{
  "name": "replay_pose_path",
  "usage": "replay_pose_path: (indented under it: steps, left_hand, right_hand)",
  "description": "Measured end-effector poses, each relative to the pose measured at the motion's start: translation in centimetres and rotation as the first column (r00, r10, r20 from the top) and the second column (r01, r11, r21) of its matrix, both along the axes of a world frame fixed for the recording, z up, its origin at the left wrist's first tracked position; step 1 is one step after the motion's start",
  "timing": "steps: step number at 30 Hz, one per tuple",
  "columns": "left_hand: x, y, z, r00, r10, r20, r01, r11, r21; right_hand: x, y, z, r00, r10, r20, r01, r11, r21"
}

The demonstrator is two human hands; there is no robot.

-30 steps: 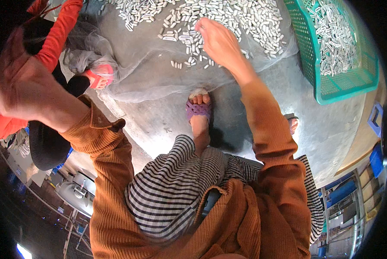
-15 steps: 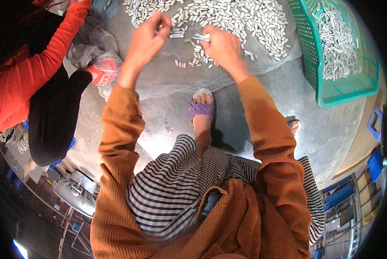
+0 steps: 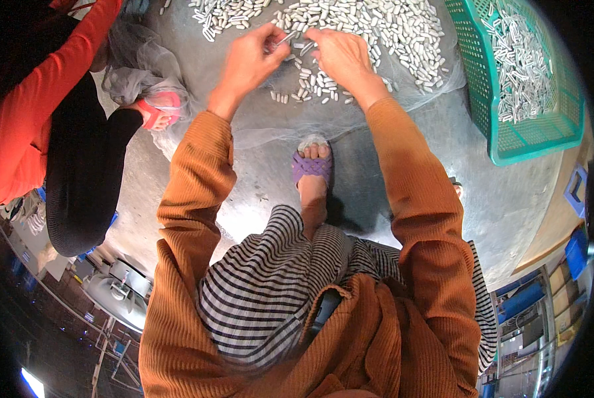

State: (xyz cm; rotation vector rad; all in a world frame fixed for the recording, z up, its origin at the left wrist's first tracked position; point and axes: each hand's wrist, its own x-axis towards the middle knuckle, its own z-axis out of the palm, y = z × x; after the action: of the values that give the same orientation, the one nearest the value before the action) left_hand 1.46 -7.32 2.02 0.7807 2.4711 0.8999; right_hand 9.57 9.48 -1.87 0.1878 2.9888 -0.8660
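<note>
My left hand (image 3: pixel 252 61) is closed in a pinch on a slim silvery metal piece (image 3: pixel 286 38), which sticks out from the fingertips toward the right. Close beside it, my right hand (image 3: pixel 343 58) has its thumb and fingertips drawn together around another small silvery piece (image 3: pixel 307 48). Both hands hover over a grey sheet covered with a loose spread of small oblong, pale metal pieces (image 3: pixel 410 40). A few more of these (image 3: pixel 313 85) lie just below the gap between my hands. The palms and the curled lower fingers are partly hidden.
A green perforated plastic basket (image 3: pixel 473 66) at the right holds many thin silvery pieces (image 3: pixel 519 73). At the left sits another person in a red sleeve (image 3: pixel 38 99), a pink sandal beside crumpled translucent sheeting (image 3: pixel 141 73). My foot in a purple sandal (image 3: pixel 312 166) is at the sheet's near edge.
My left hand has moved right and slightly down, now close to my right hand, with a metal piece showing at its fingertips. My right hand has shifted slightly up.
</note>
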Motion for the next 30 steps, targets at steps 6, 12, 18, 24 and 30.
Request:
replay_pose_path:
  steps: [6,12,18,24,30]
  left_hand:
    - [0.5,1.4,-2.9,0.969,-0.187,-0.162,0.184,0.982,-0.037]
    - [1.4,2.7,-2.9,0.954,-0.193,-0.23,0.165,0.977,-0.137]
    - [0.1,2.2,-2.7,0.954,-0.177,-0.24,0.144,0.978,-0.151]
    - [-1.9,0.5,1.6,0.999,0.04,0.031,-0.038,0.998,-0.045]
    - [-1.0,2.1,2.7,0.991,-0.128,-0.033,0.12,0.977,-0.178]
  right_hand:
    - [1.4,2.2,0.9,0.987,-0.156,-0.041,0.156,0.988,0.01]
    - [0.6,2.9,0.8,0.996,-0.082,-0.026,0.083,0.996,0.04]
    - [2.3,4.0,3.7,0.862,-0.494,-0.116,0.339,0.731,-0.593]
    - [4.7,6.9,7.9,0.717,-0.696,0.039,0.311,0.269,-0.912]
    - [4.2,2.8,6.5,0.863,-0.419,0.281,0.339,0.07,-0.938]
